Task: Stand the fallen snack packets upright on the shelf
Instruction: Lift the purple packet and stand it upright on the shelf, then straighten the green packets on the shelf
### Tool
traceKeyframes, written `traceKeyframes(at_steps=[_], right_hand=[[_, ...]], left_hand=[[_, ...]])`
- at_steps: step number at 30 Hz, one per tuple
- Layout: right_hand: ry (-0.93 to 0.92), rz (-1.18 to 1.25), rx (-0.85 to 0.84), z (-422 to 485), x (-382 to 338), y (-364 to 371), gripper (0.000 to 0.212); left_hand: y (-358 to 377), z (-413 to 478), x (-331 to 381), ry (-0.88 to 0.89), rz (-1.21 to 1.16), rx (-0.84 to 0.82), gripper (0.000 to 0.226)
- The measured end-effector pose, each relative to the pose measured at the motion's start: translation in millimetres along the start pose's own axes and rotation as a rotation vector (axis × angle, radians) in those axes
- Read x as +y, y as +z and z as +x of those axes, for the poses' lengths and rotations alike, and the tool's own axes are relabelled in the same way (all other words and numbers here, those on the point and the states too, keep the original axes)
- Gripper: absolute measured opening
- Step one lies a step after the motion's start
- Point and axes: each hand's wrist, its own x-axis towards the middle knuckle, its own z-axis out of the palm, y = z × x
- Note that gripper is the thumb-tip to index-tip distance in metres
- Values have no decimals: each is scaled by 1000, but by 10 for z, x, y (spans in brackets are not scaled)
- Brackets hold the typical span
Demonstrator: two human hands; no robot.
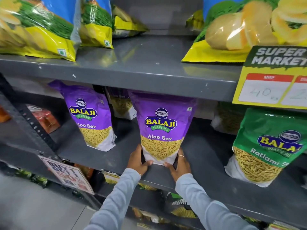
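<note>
A purple Aloo Sev packet (163, 127) stands upright on the middle grey shelf (204, 156), near its front edge. My left hand (138, 161) grips its lower left corner and my right hand (180, 163) grips its lower right corner, thumbs across the white base. A second purple Aloo Sev packet (90, 117) stands upright to the left, slightly further back. A green Ratlami Sev packet (264, 146) stands upright to the right. More packets (122, 103) sit behind in shadow; whether they lean or lie flat is unclear.
The upper shelf (141, 63) carries yellow-and-blue wafer bags at left (38, 27) and right (240, 29), with a gap between. A Super Market price tag (272, 77) hangs at right. A buy-one-get-one sign (66, 175) hangs lower left. Red packets (44, 118) sit far left.
</note>
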Motion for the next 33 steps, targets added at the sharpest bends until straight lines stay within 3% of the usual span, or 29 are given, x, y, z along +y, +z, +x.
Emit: traceKeyframes(at_steps=[8, 11, 14, 16, 18, 21, 23, 25, 29, 33], right_hand=[[-38, 39, -15, -3, 14, 11, 71], [2, 179, 30, -37, 54, -46, 83], [87, 420, 95, -227, 197, -255, 63], [104, 542, 233, -483, 334, -498, 38], [118, 616, 435, -716, 519, -814, 23], [158, 621, 713, -868, 793, -1304, 31], [155, 506, 803, -865, 922, -1576, 34], [155, 417, 773, -739, 1043, -1759, 60], [160, 347, 628, -510, 1057, -1929, 119], [141, 292, 503, -467, 928, -1963, 116]], left_hand=[[-28, -39, 62, -16, -112, 1, 67], [-2, -122, 109, -53, -233, 56, 89], [98, -360, 70, -71, -299, 204, 109], [237, -623, 10, -27, -315, 308, 97], [458, -907, 60, 155, -255, 346, 74], [884, -1109, 308, 414, -174, 188, 57], [1165, -1088, 564, 514, -135, 31, 57], [1408, -977, 820, 490, -126, -93, 67], [1762, -683, 1197, 270, -117, -284, 103], [1946, -497, 1310, 183, -61, -355, 113]])
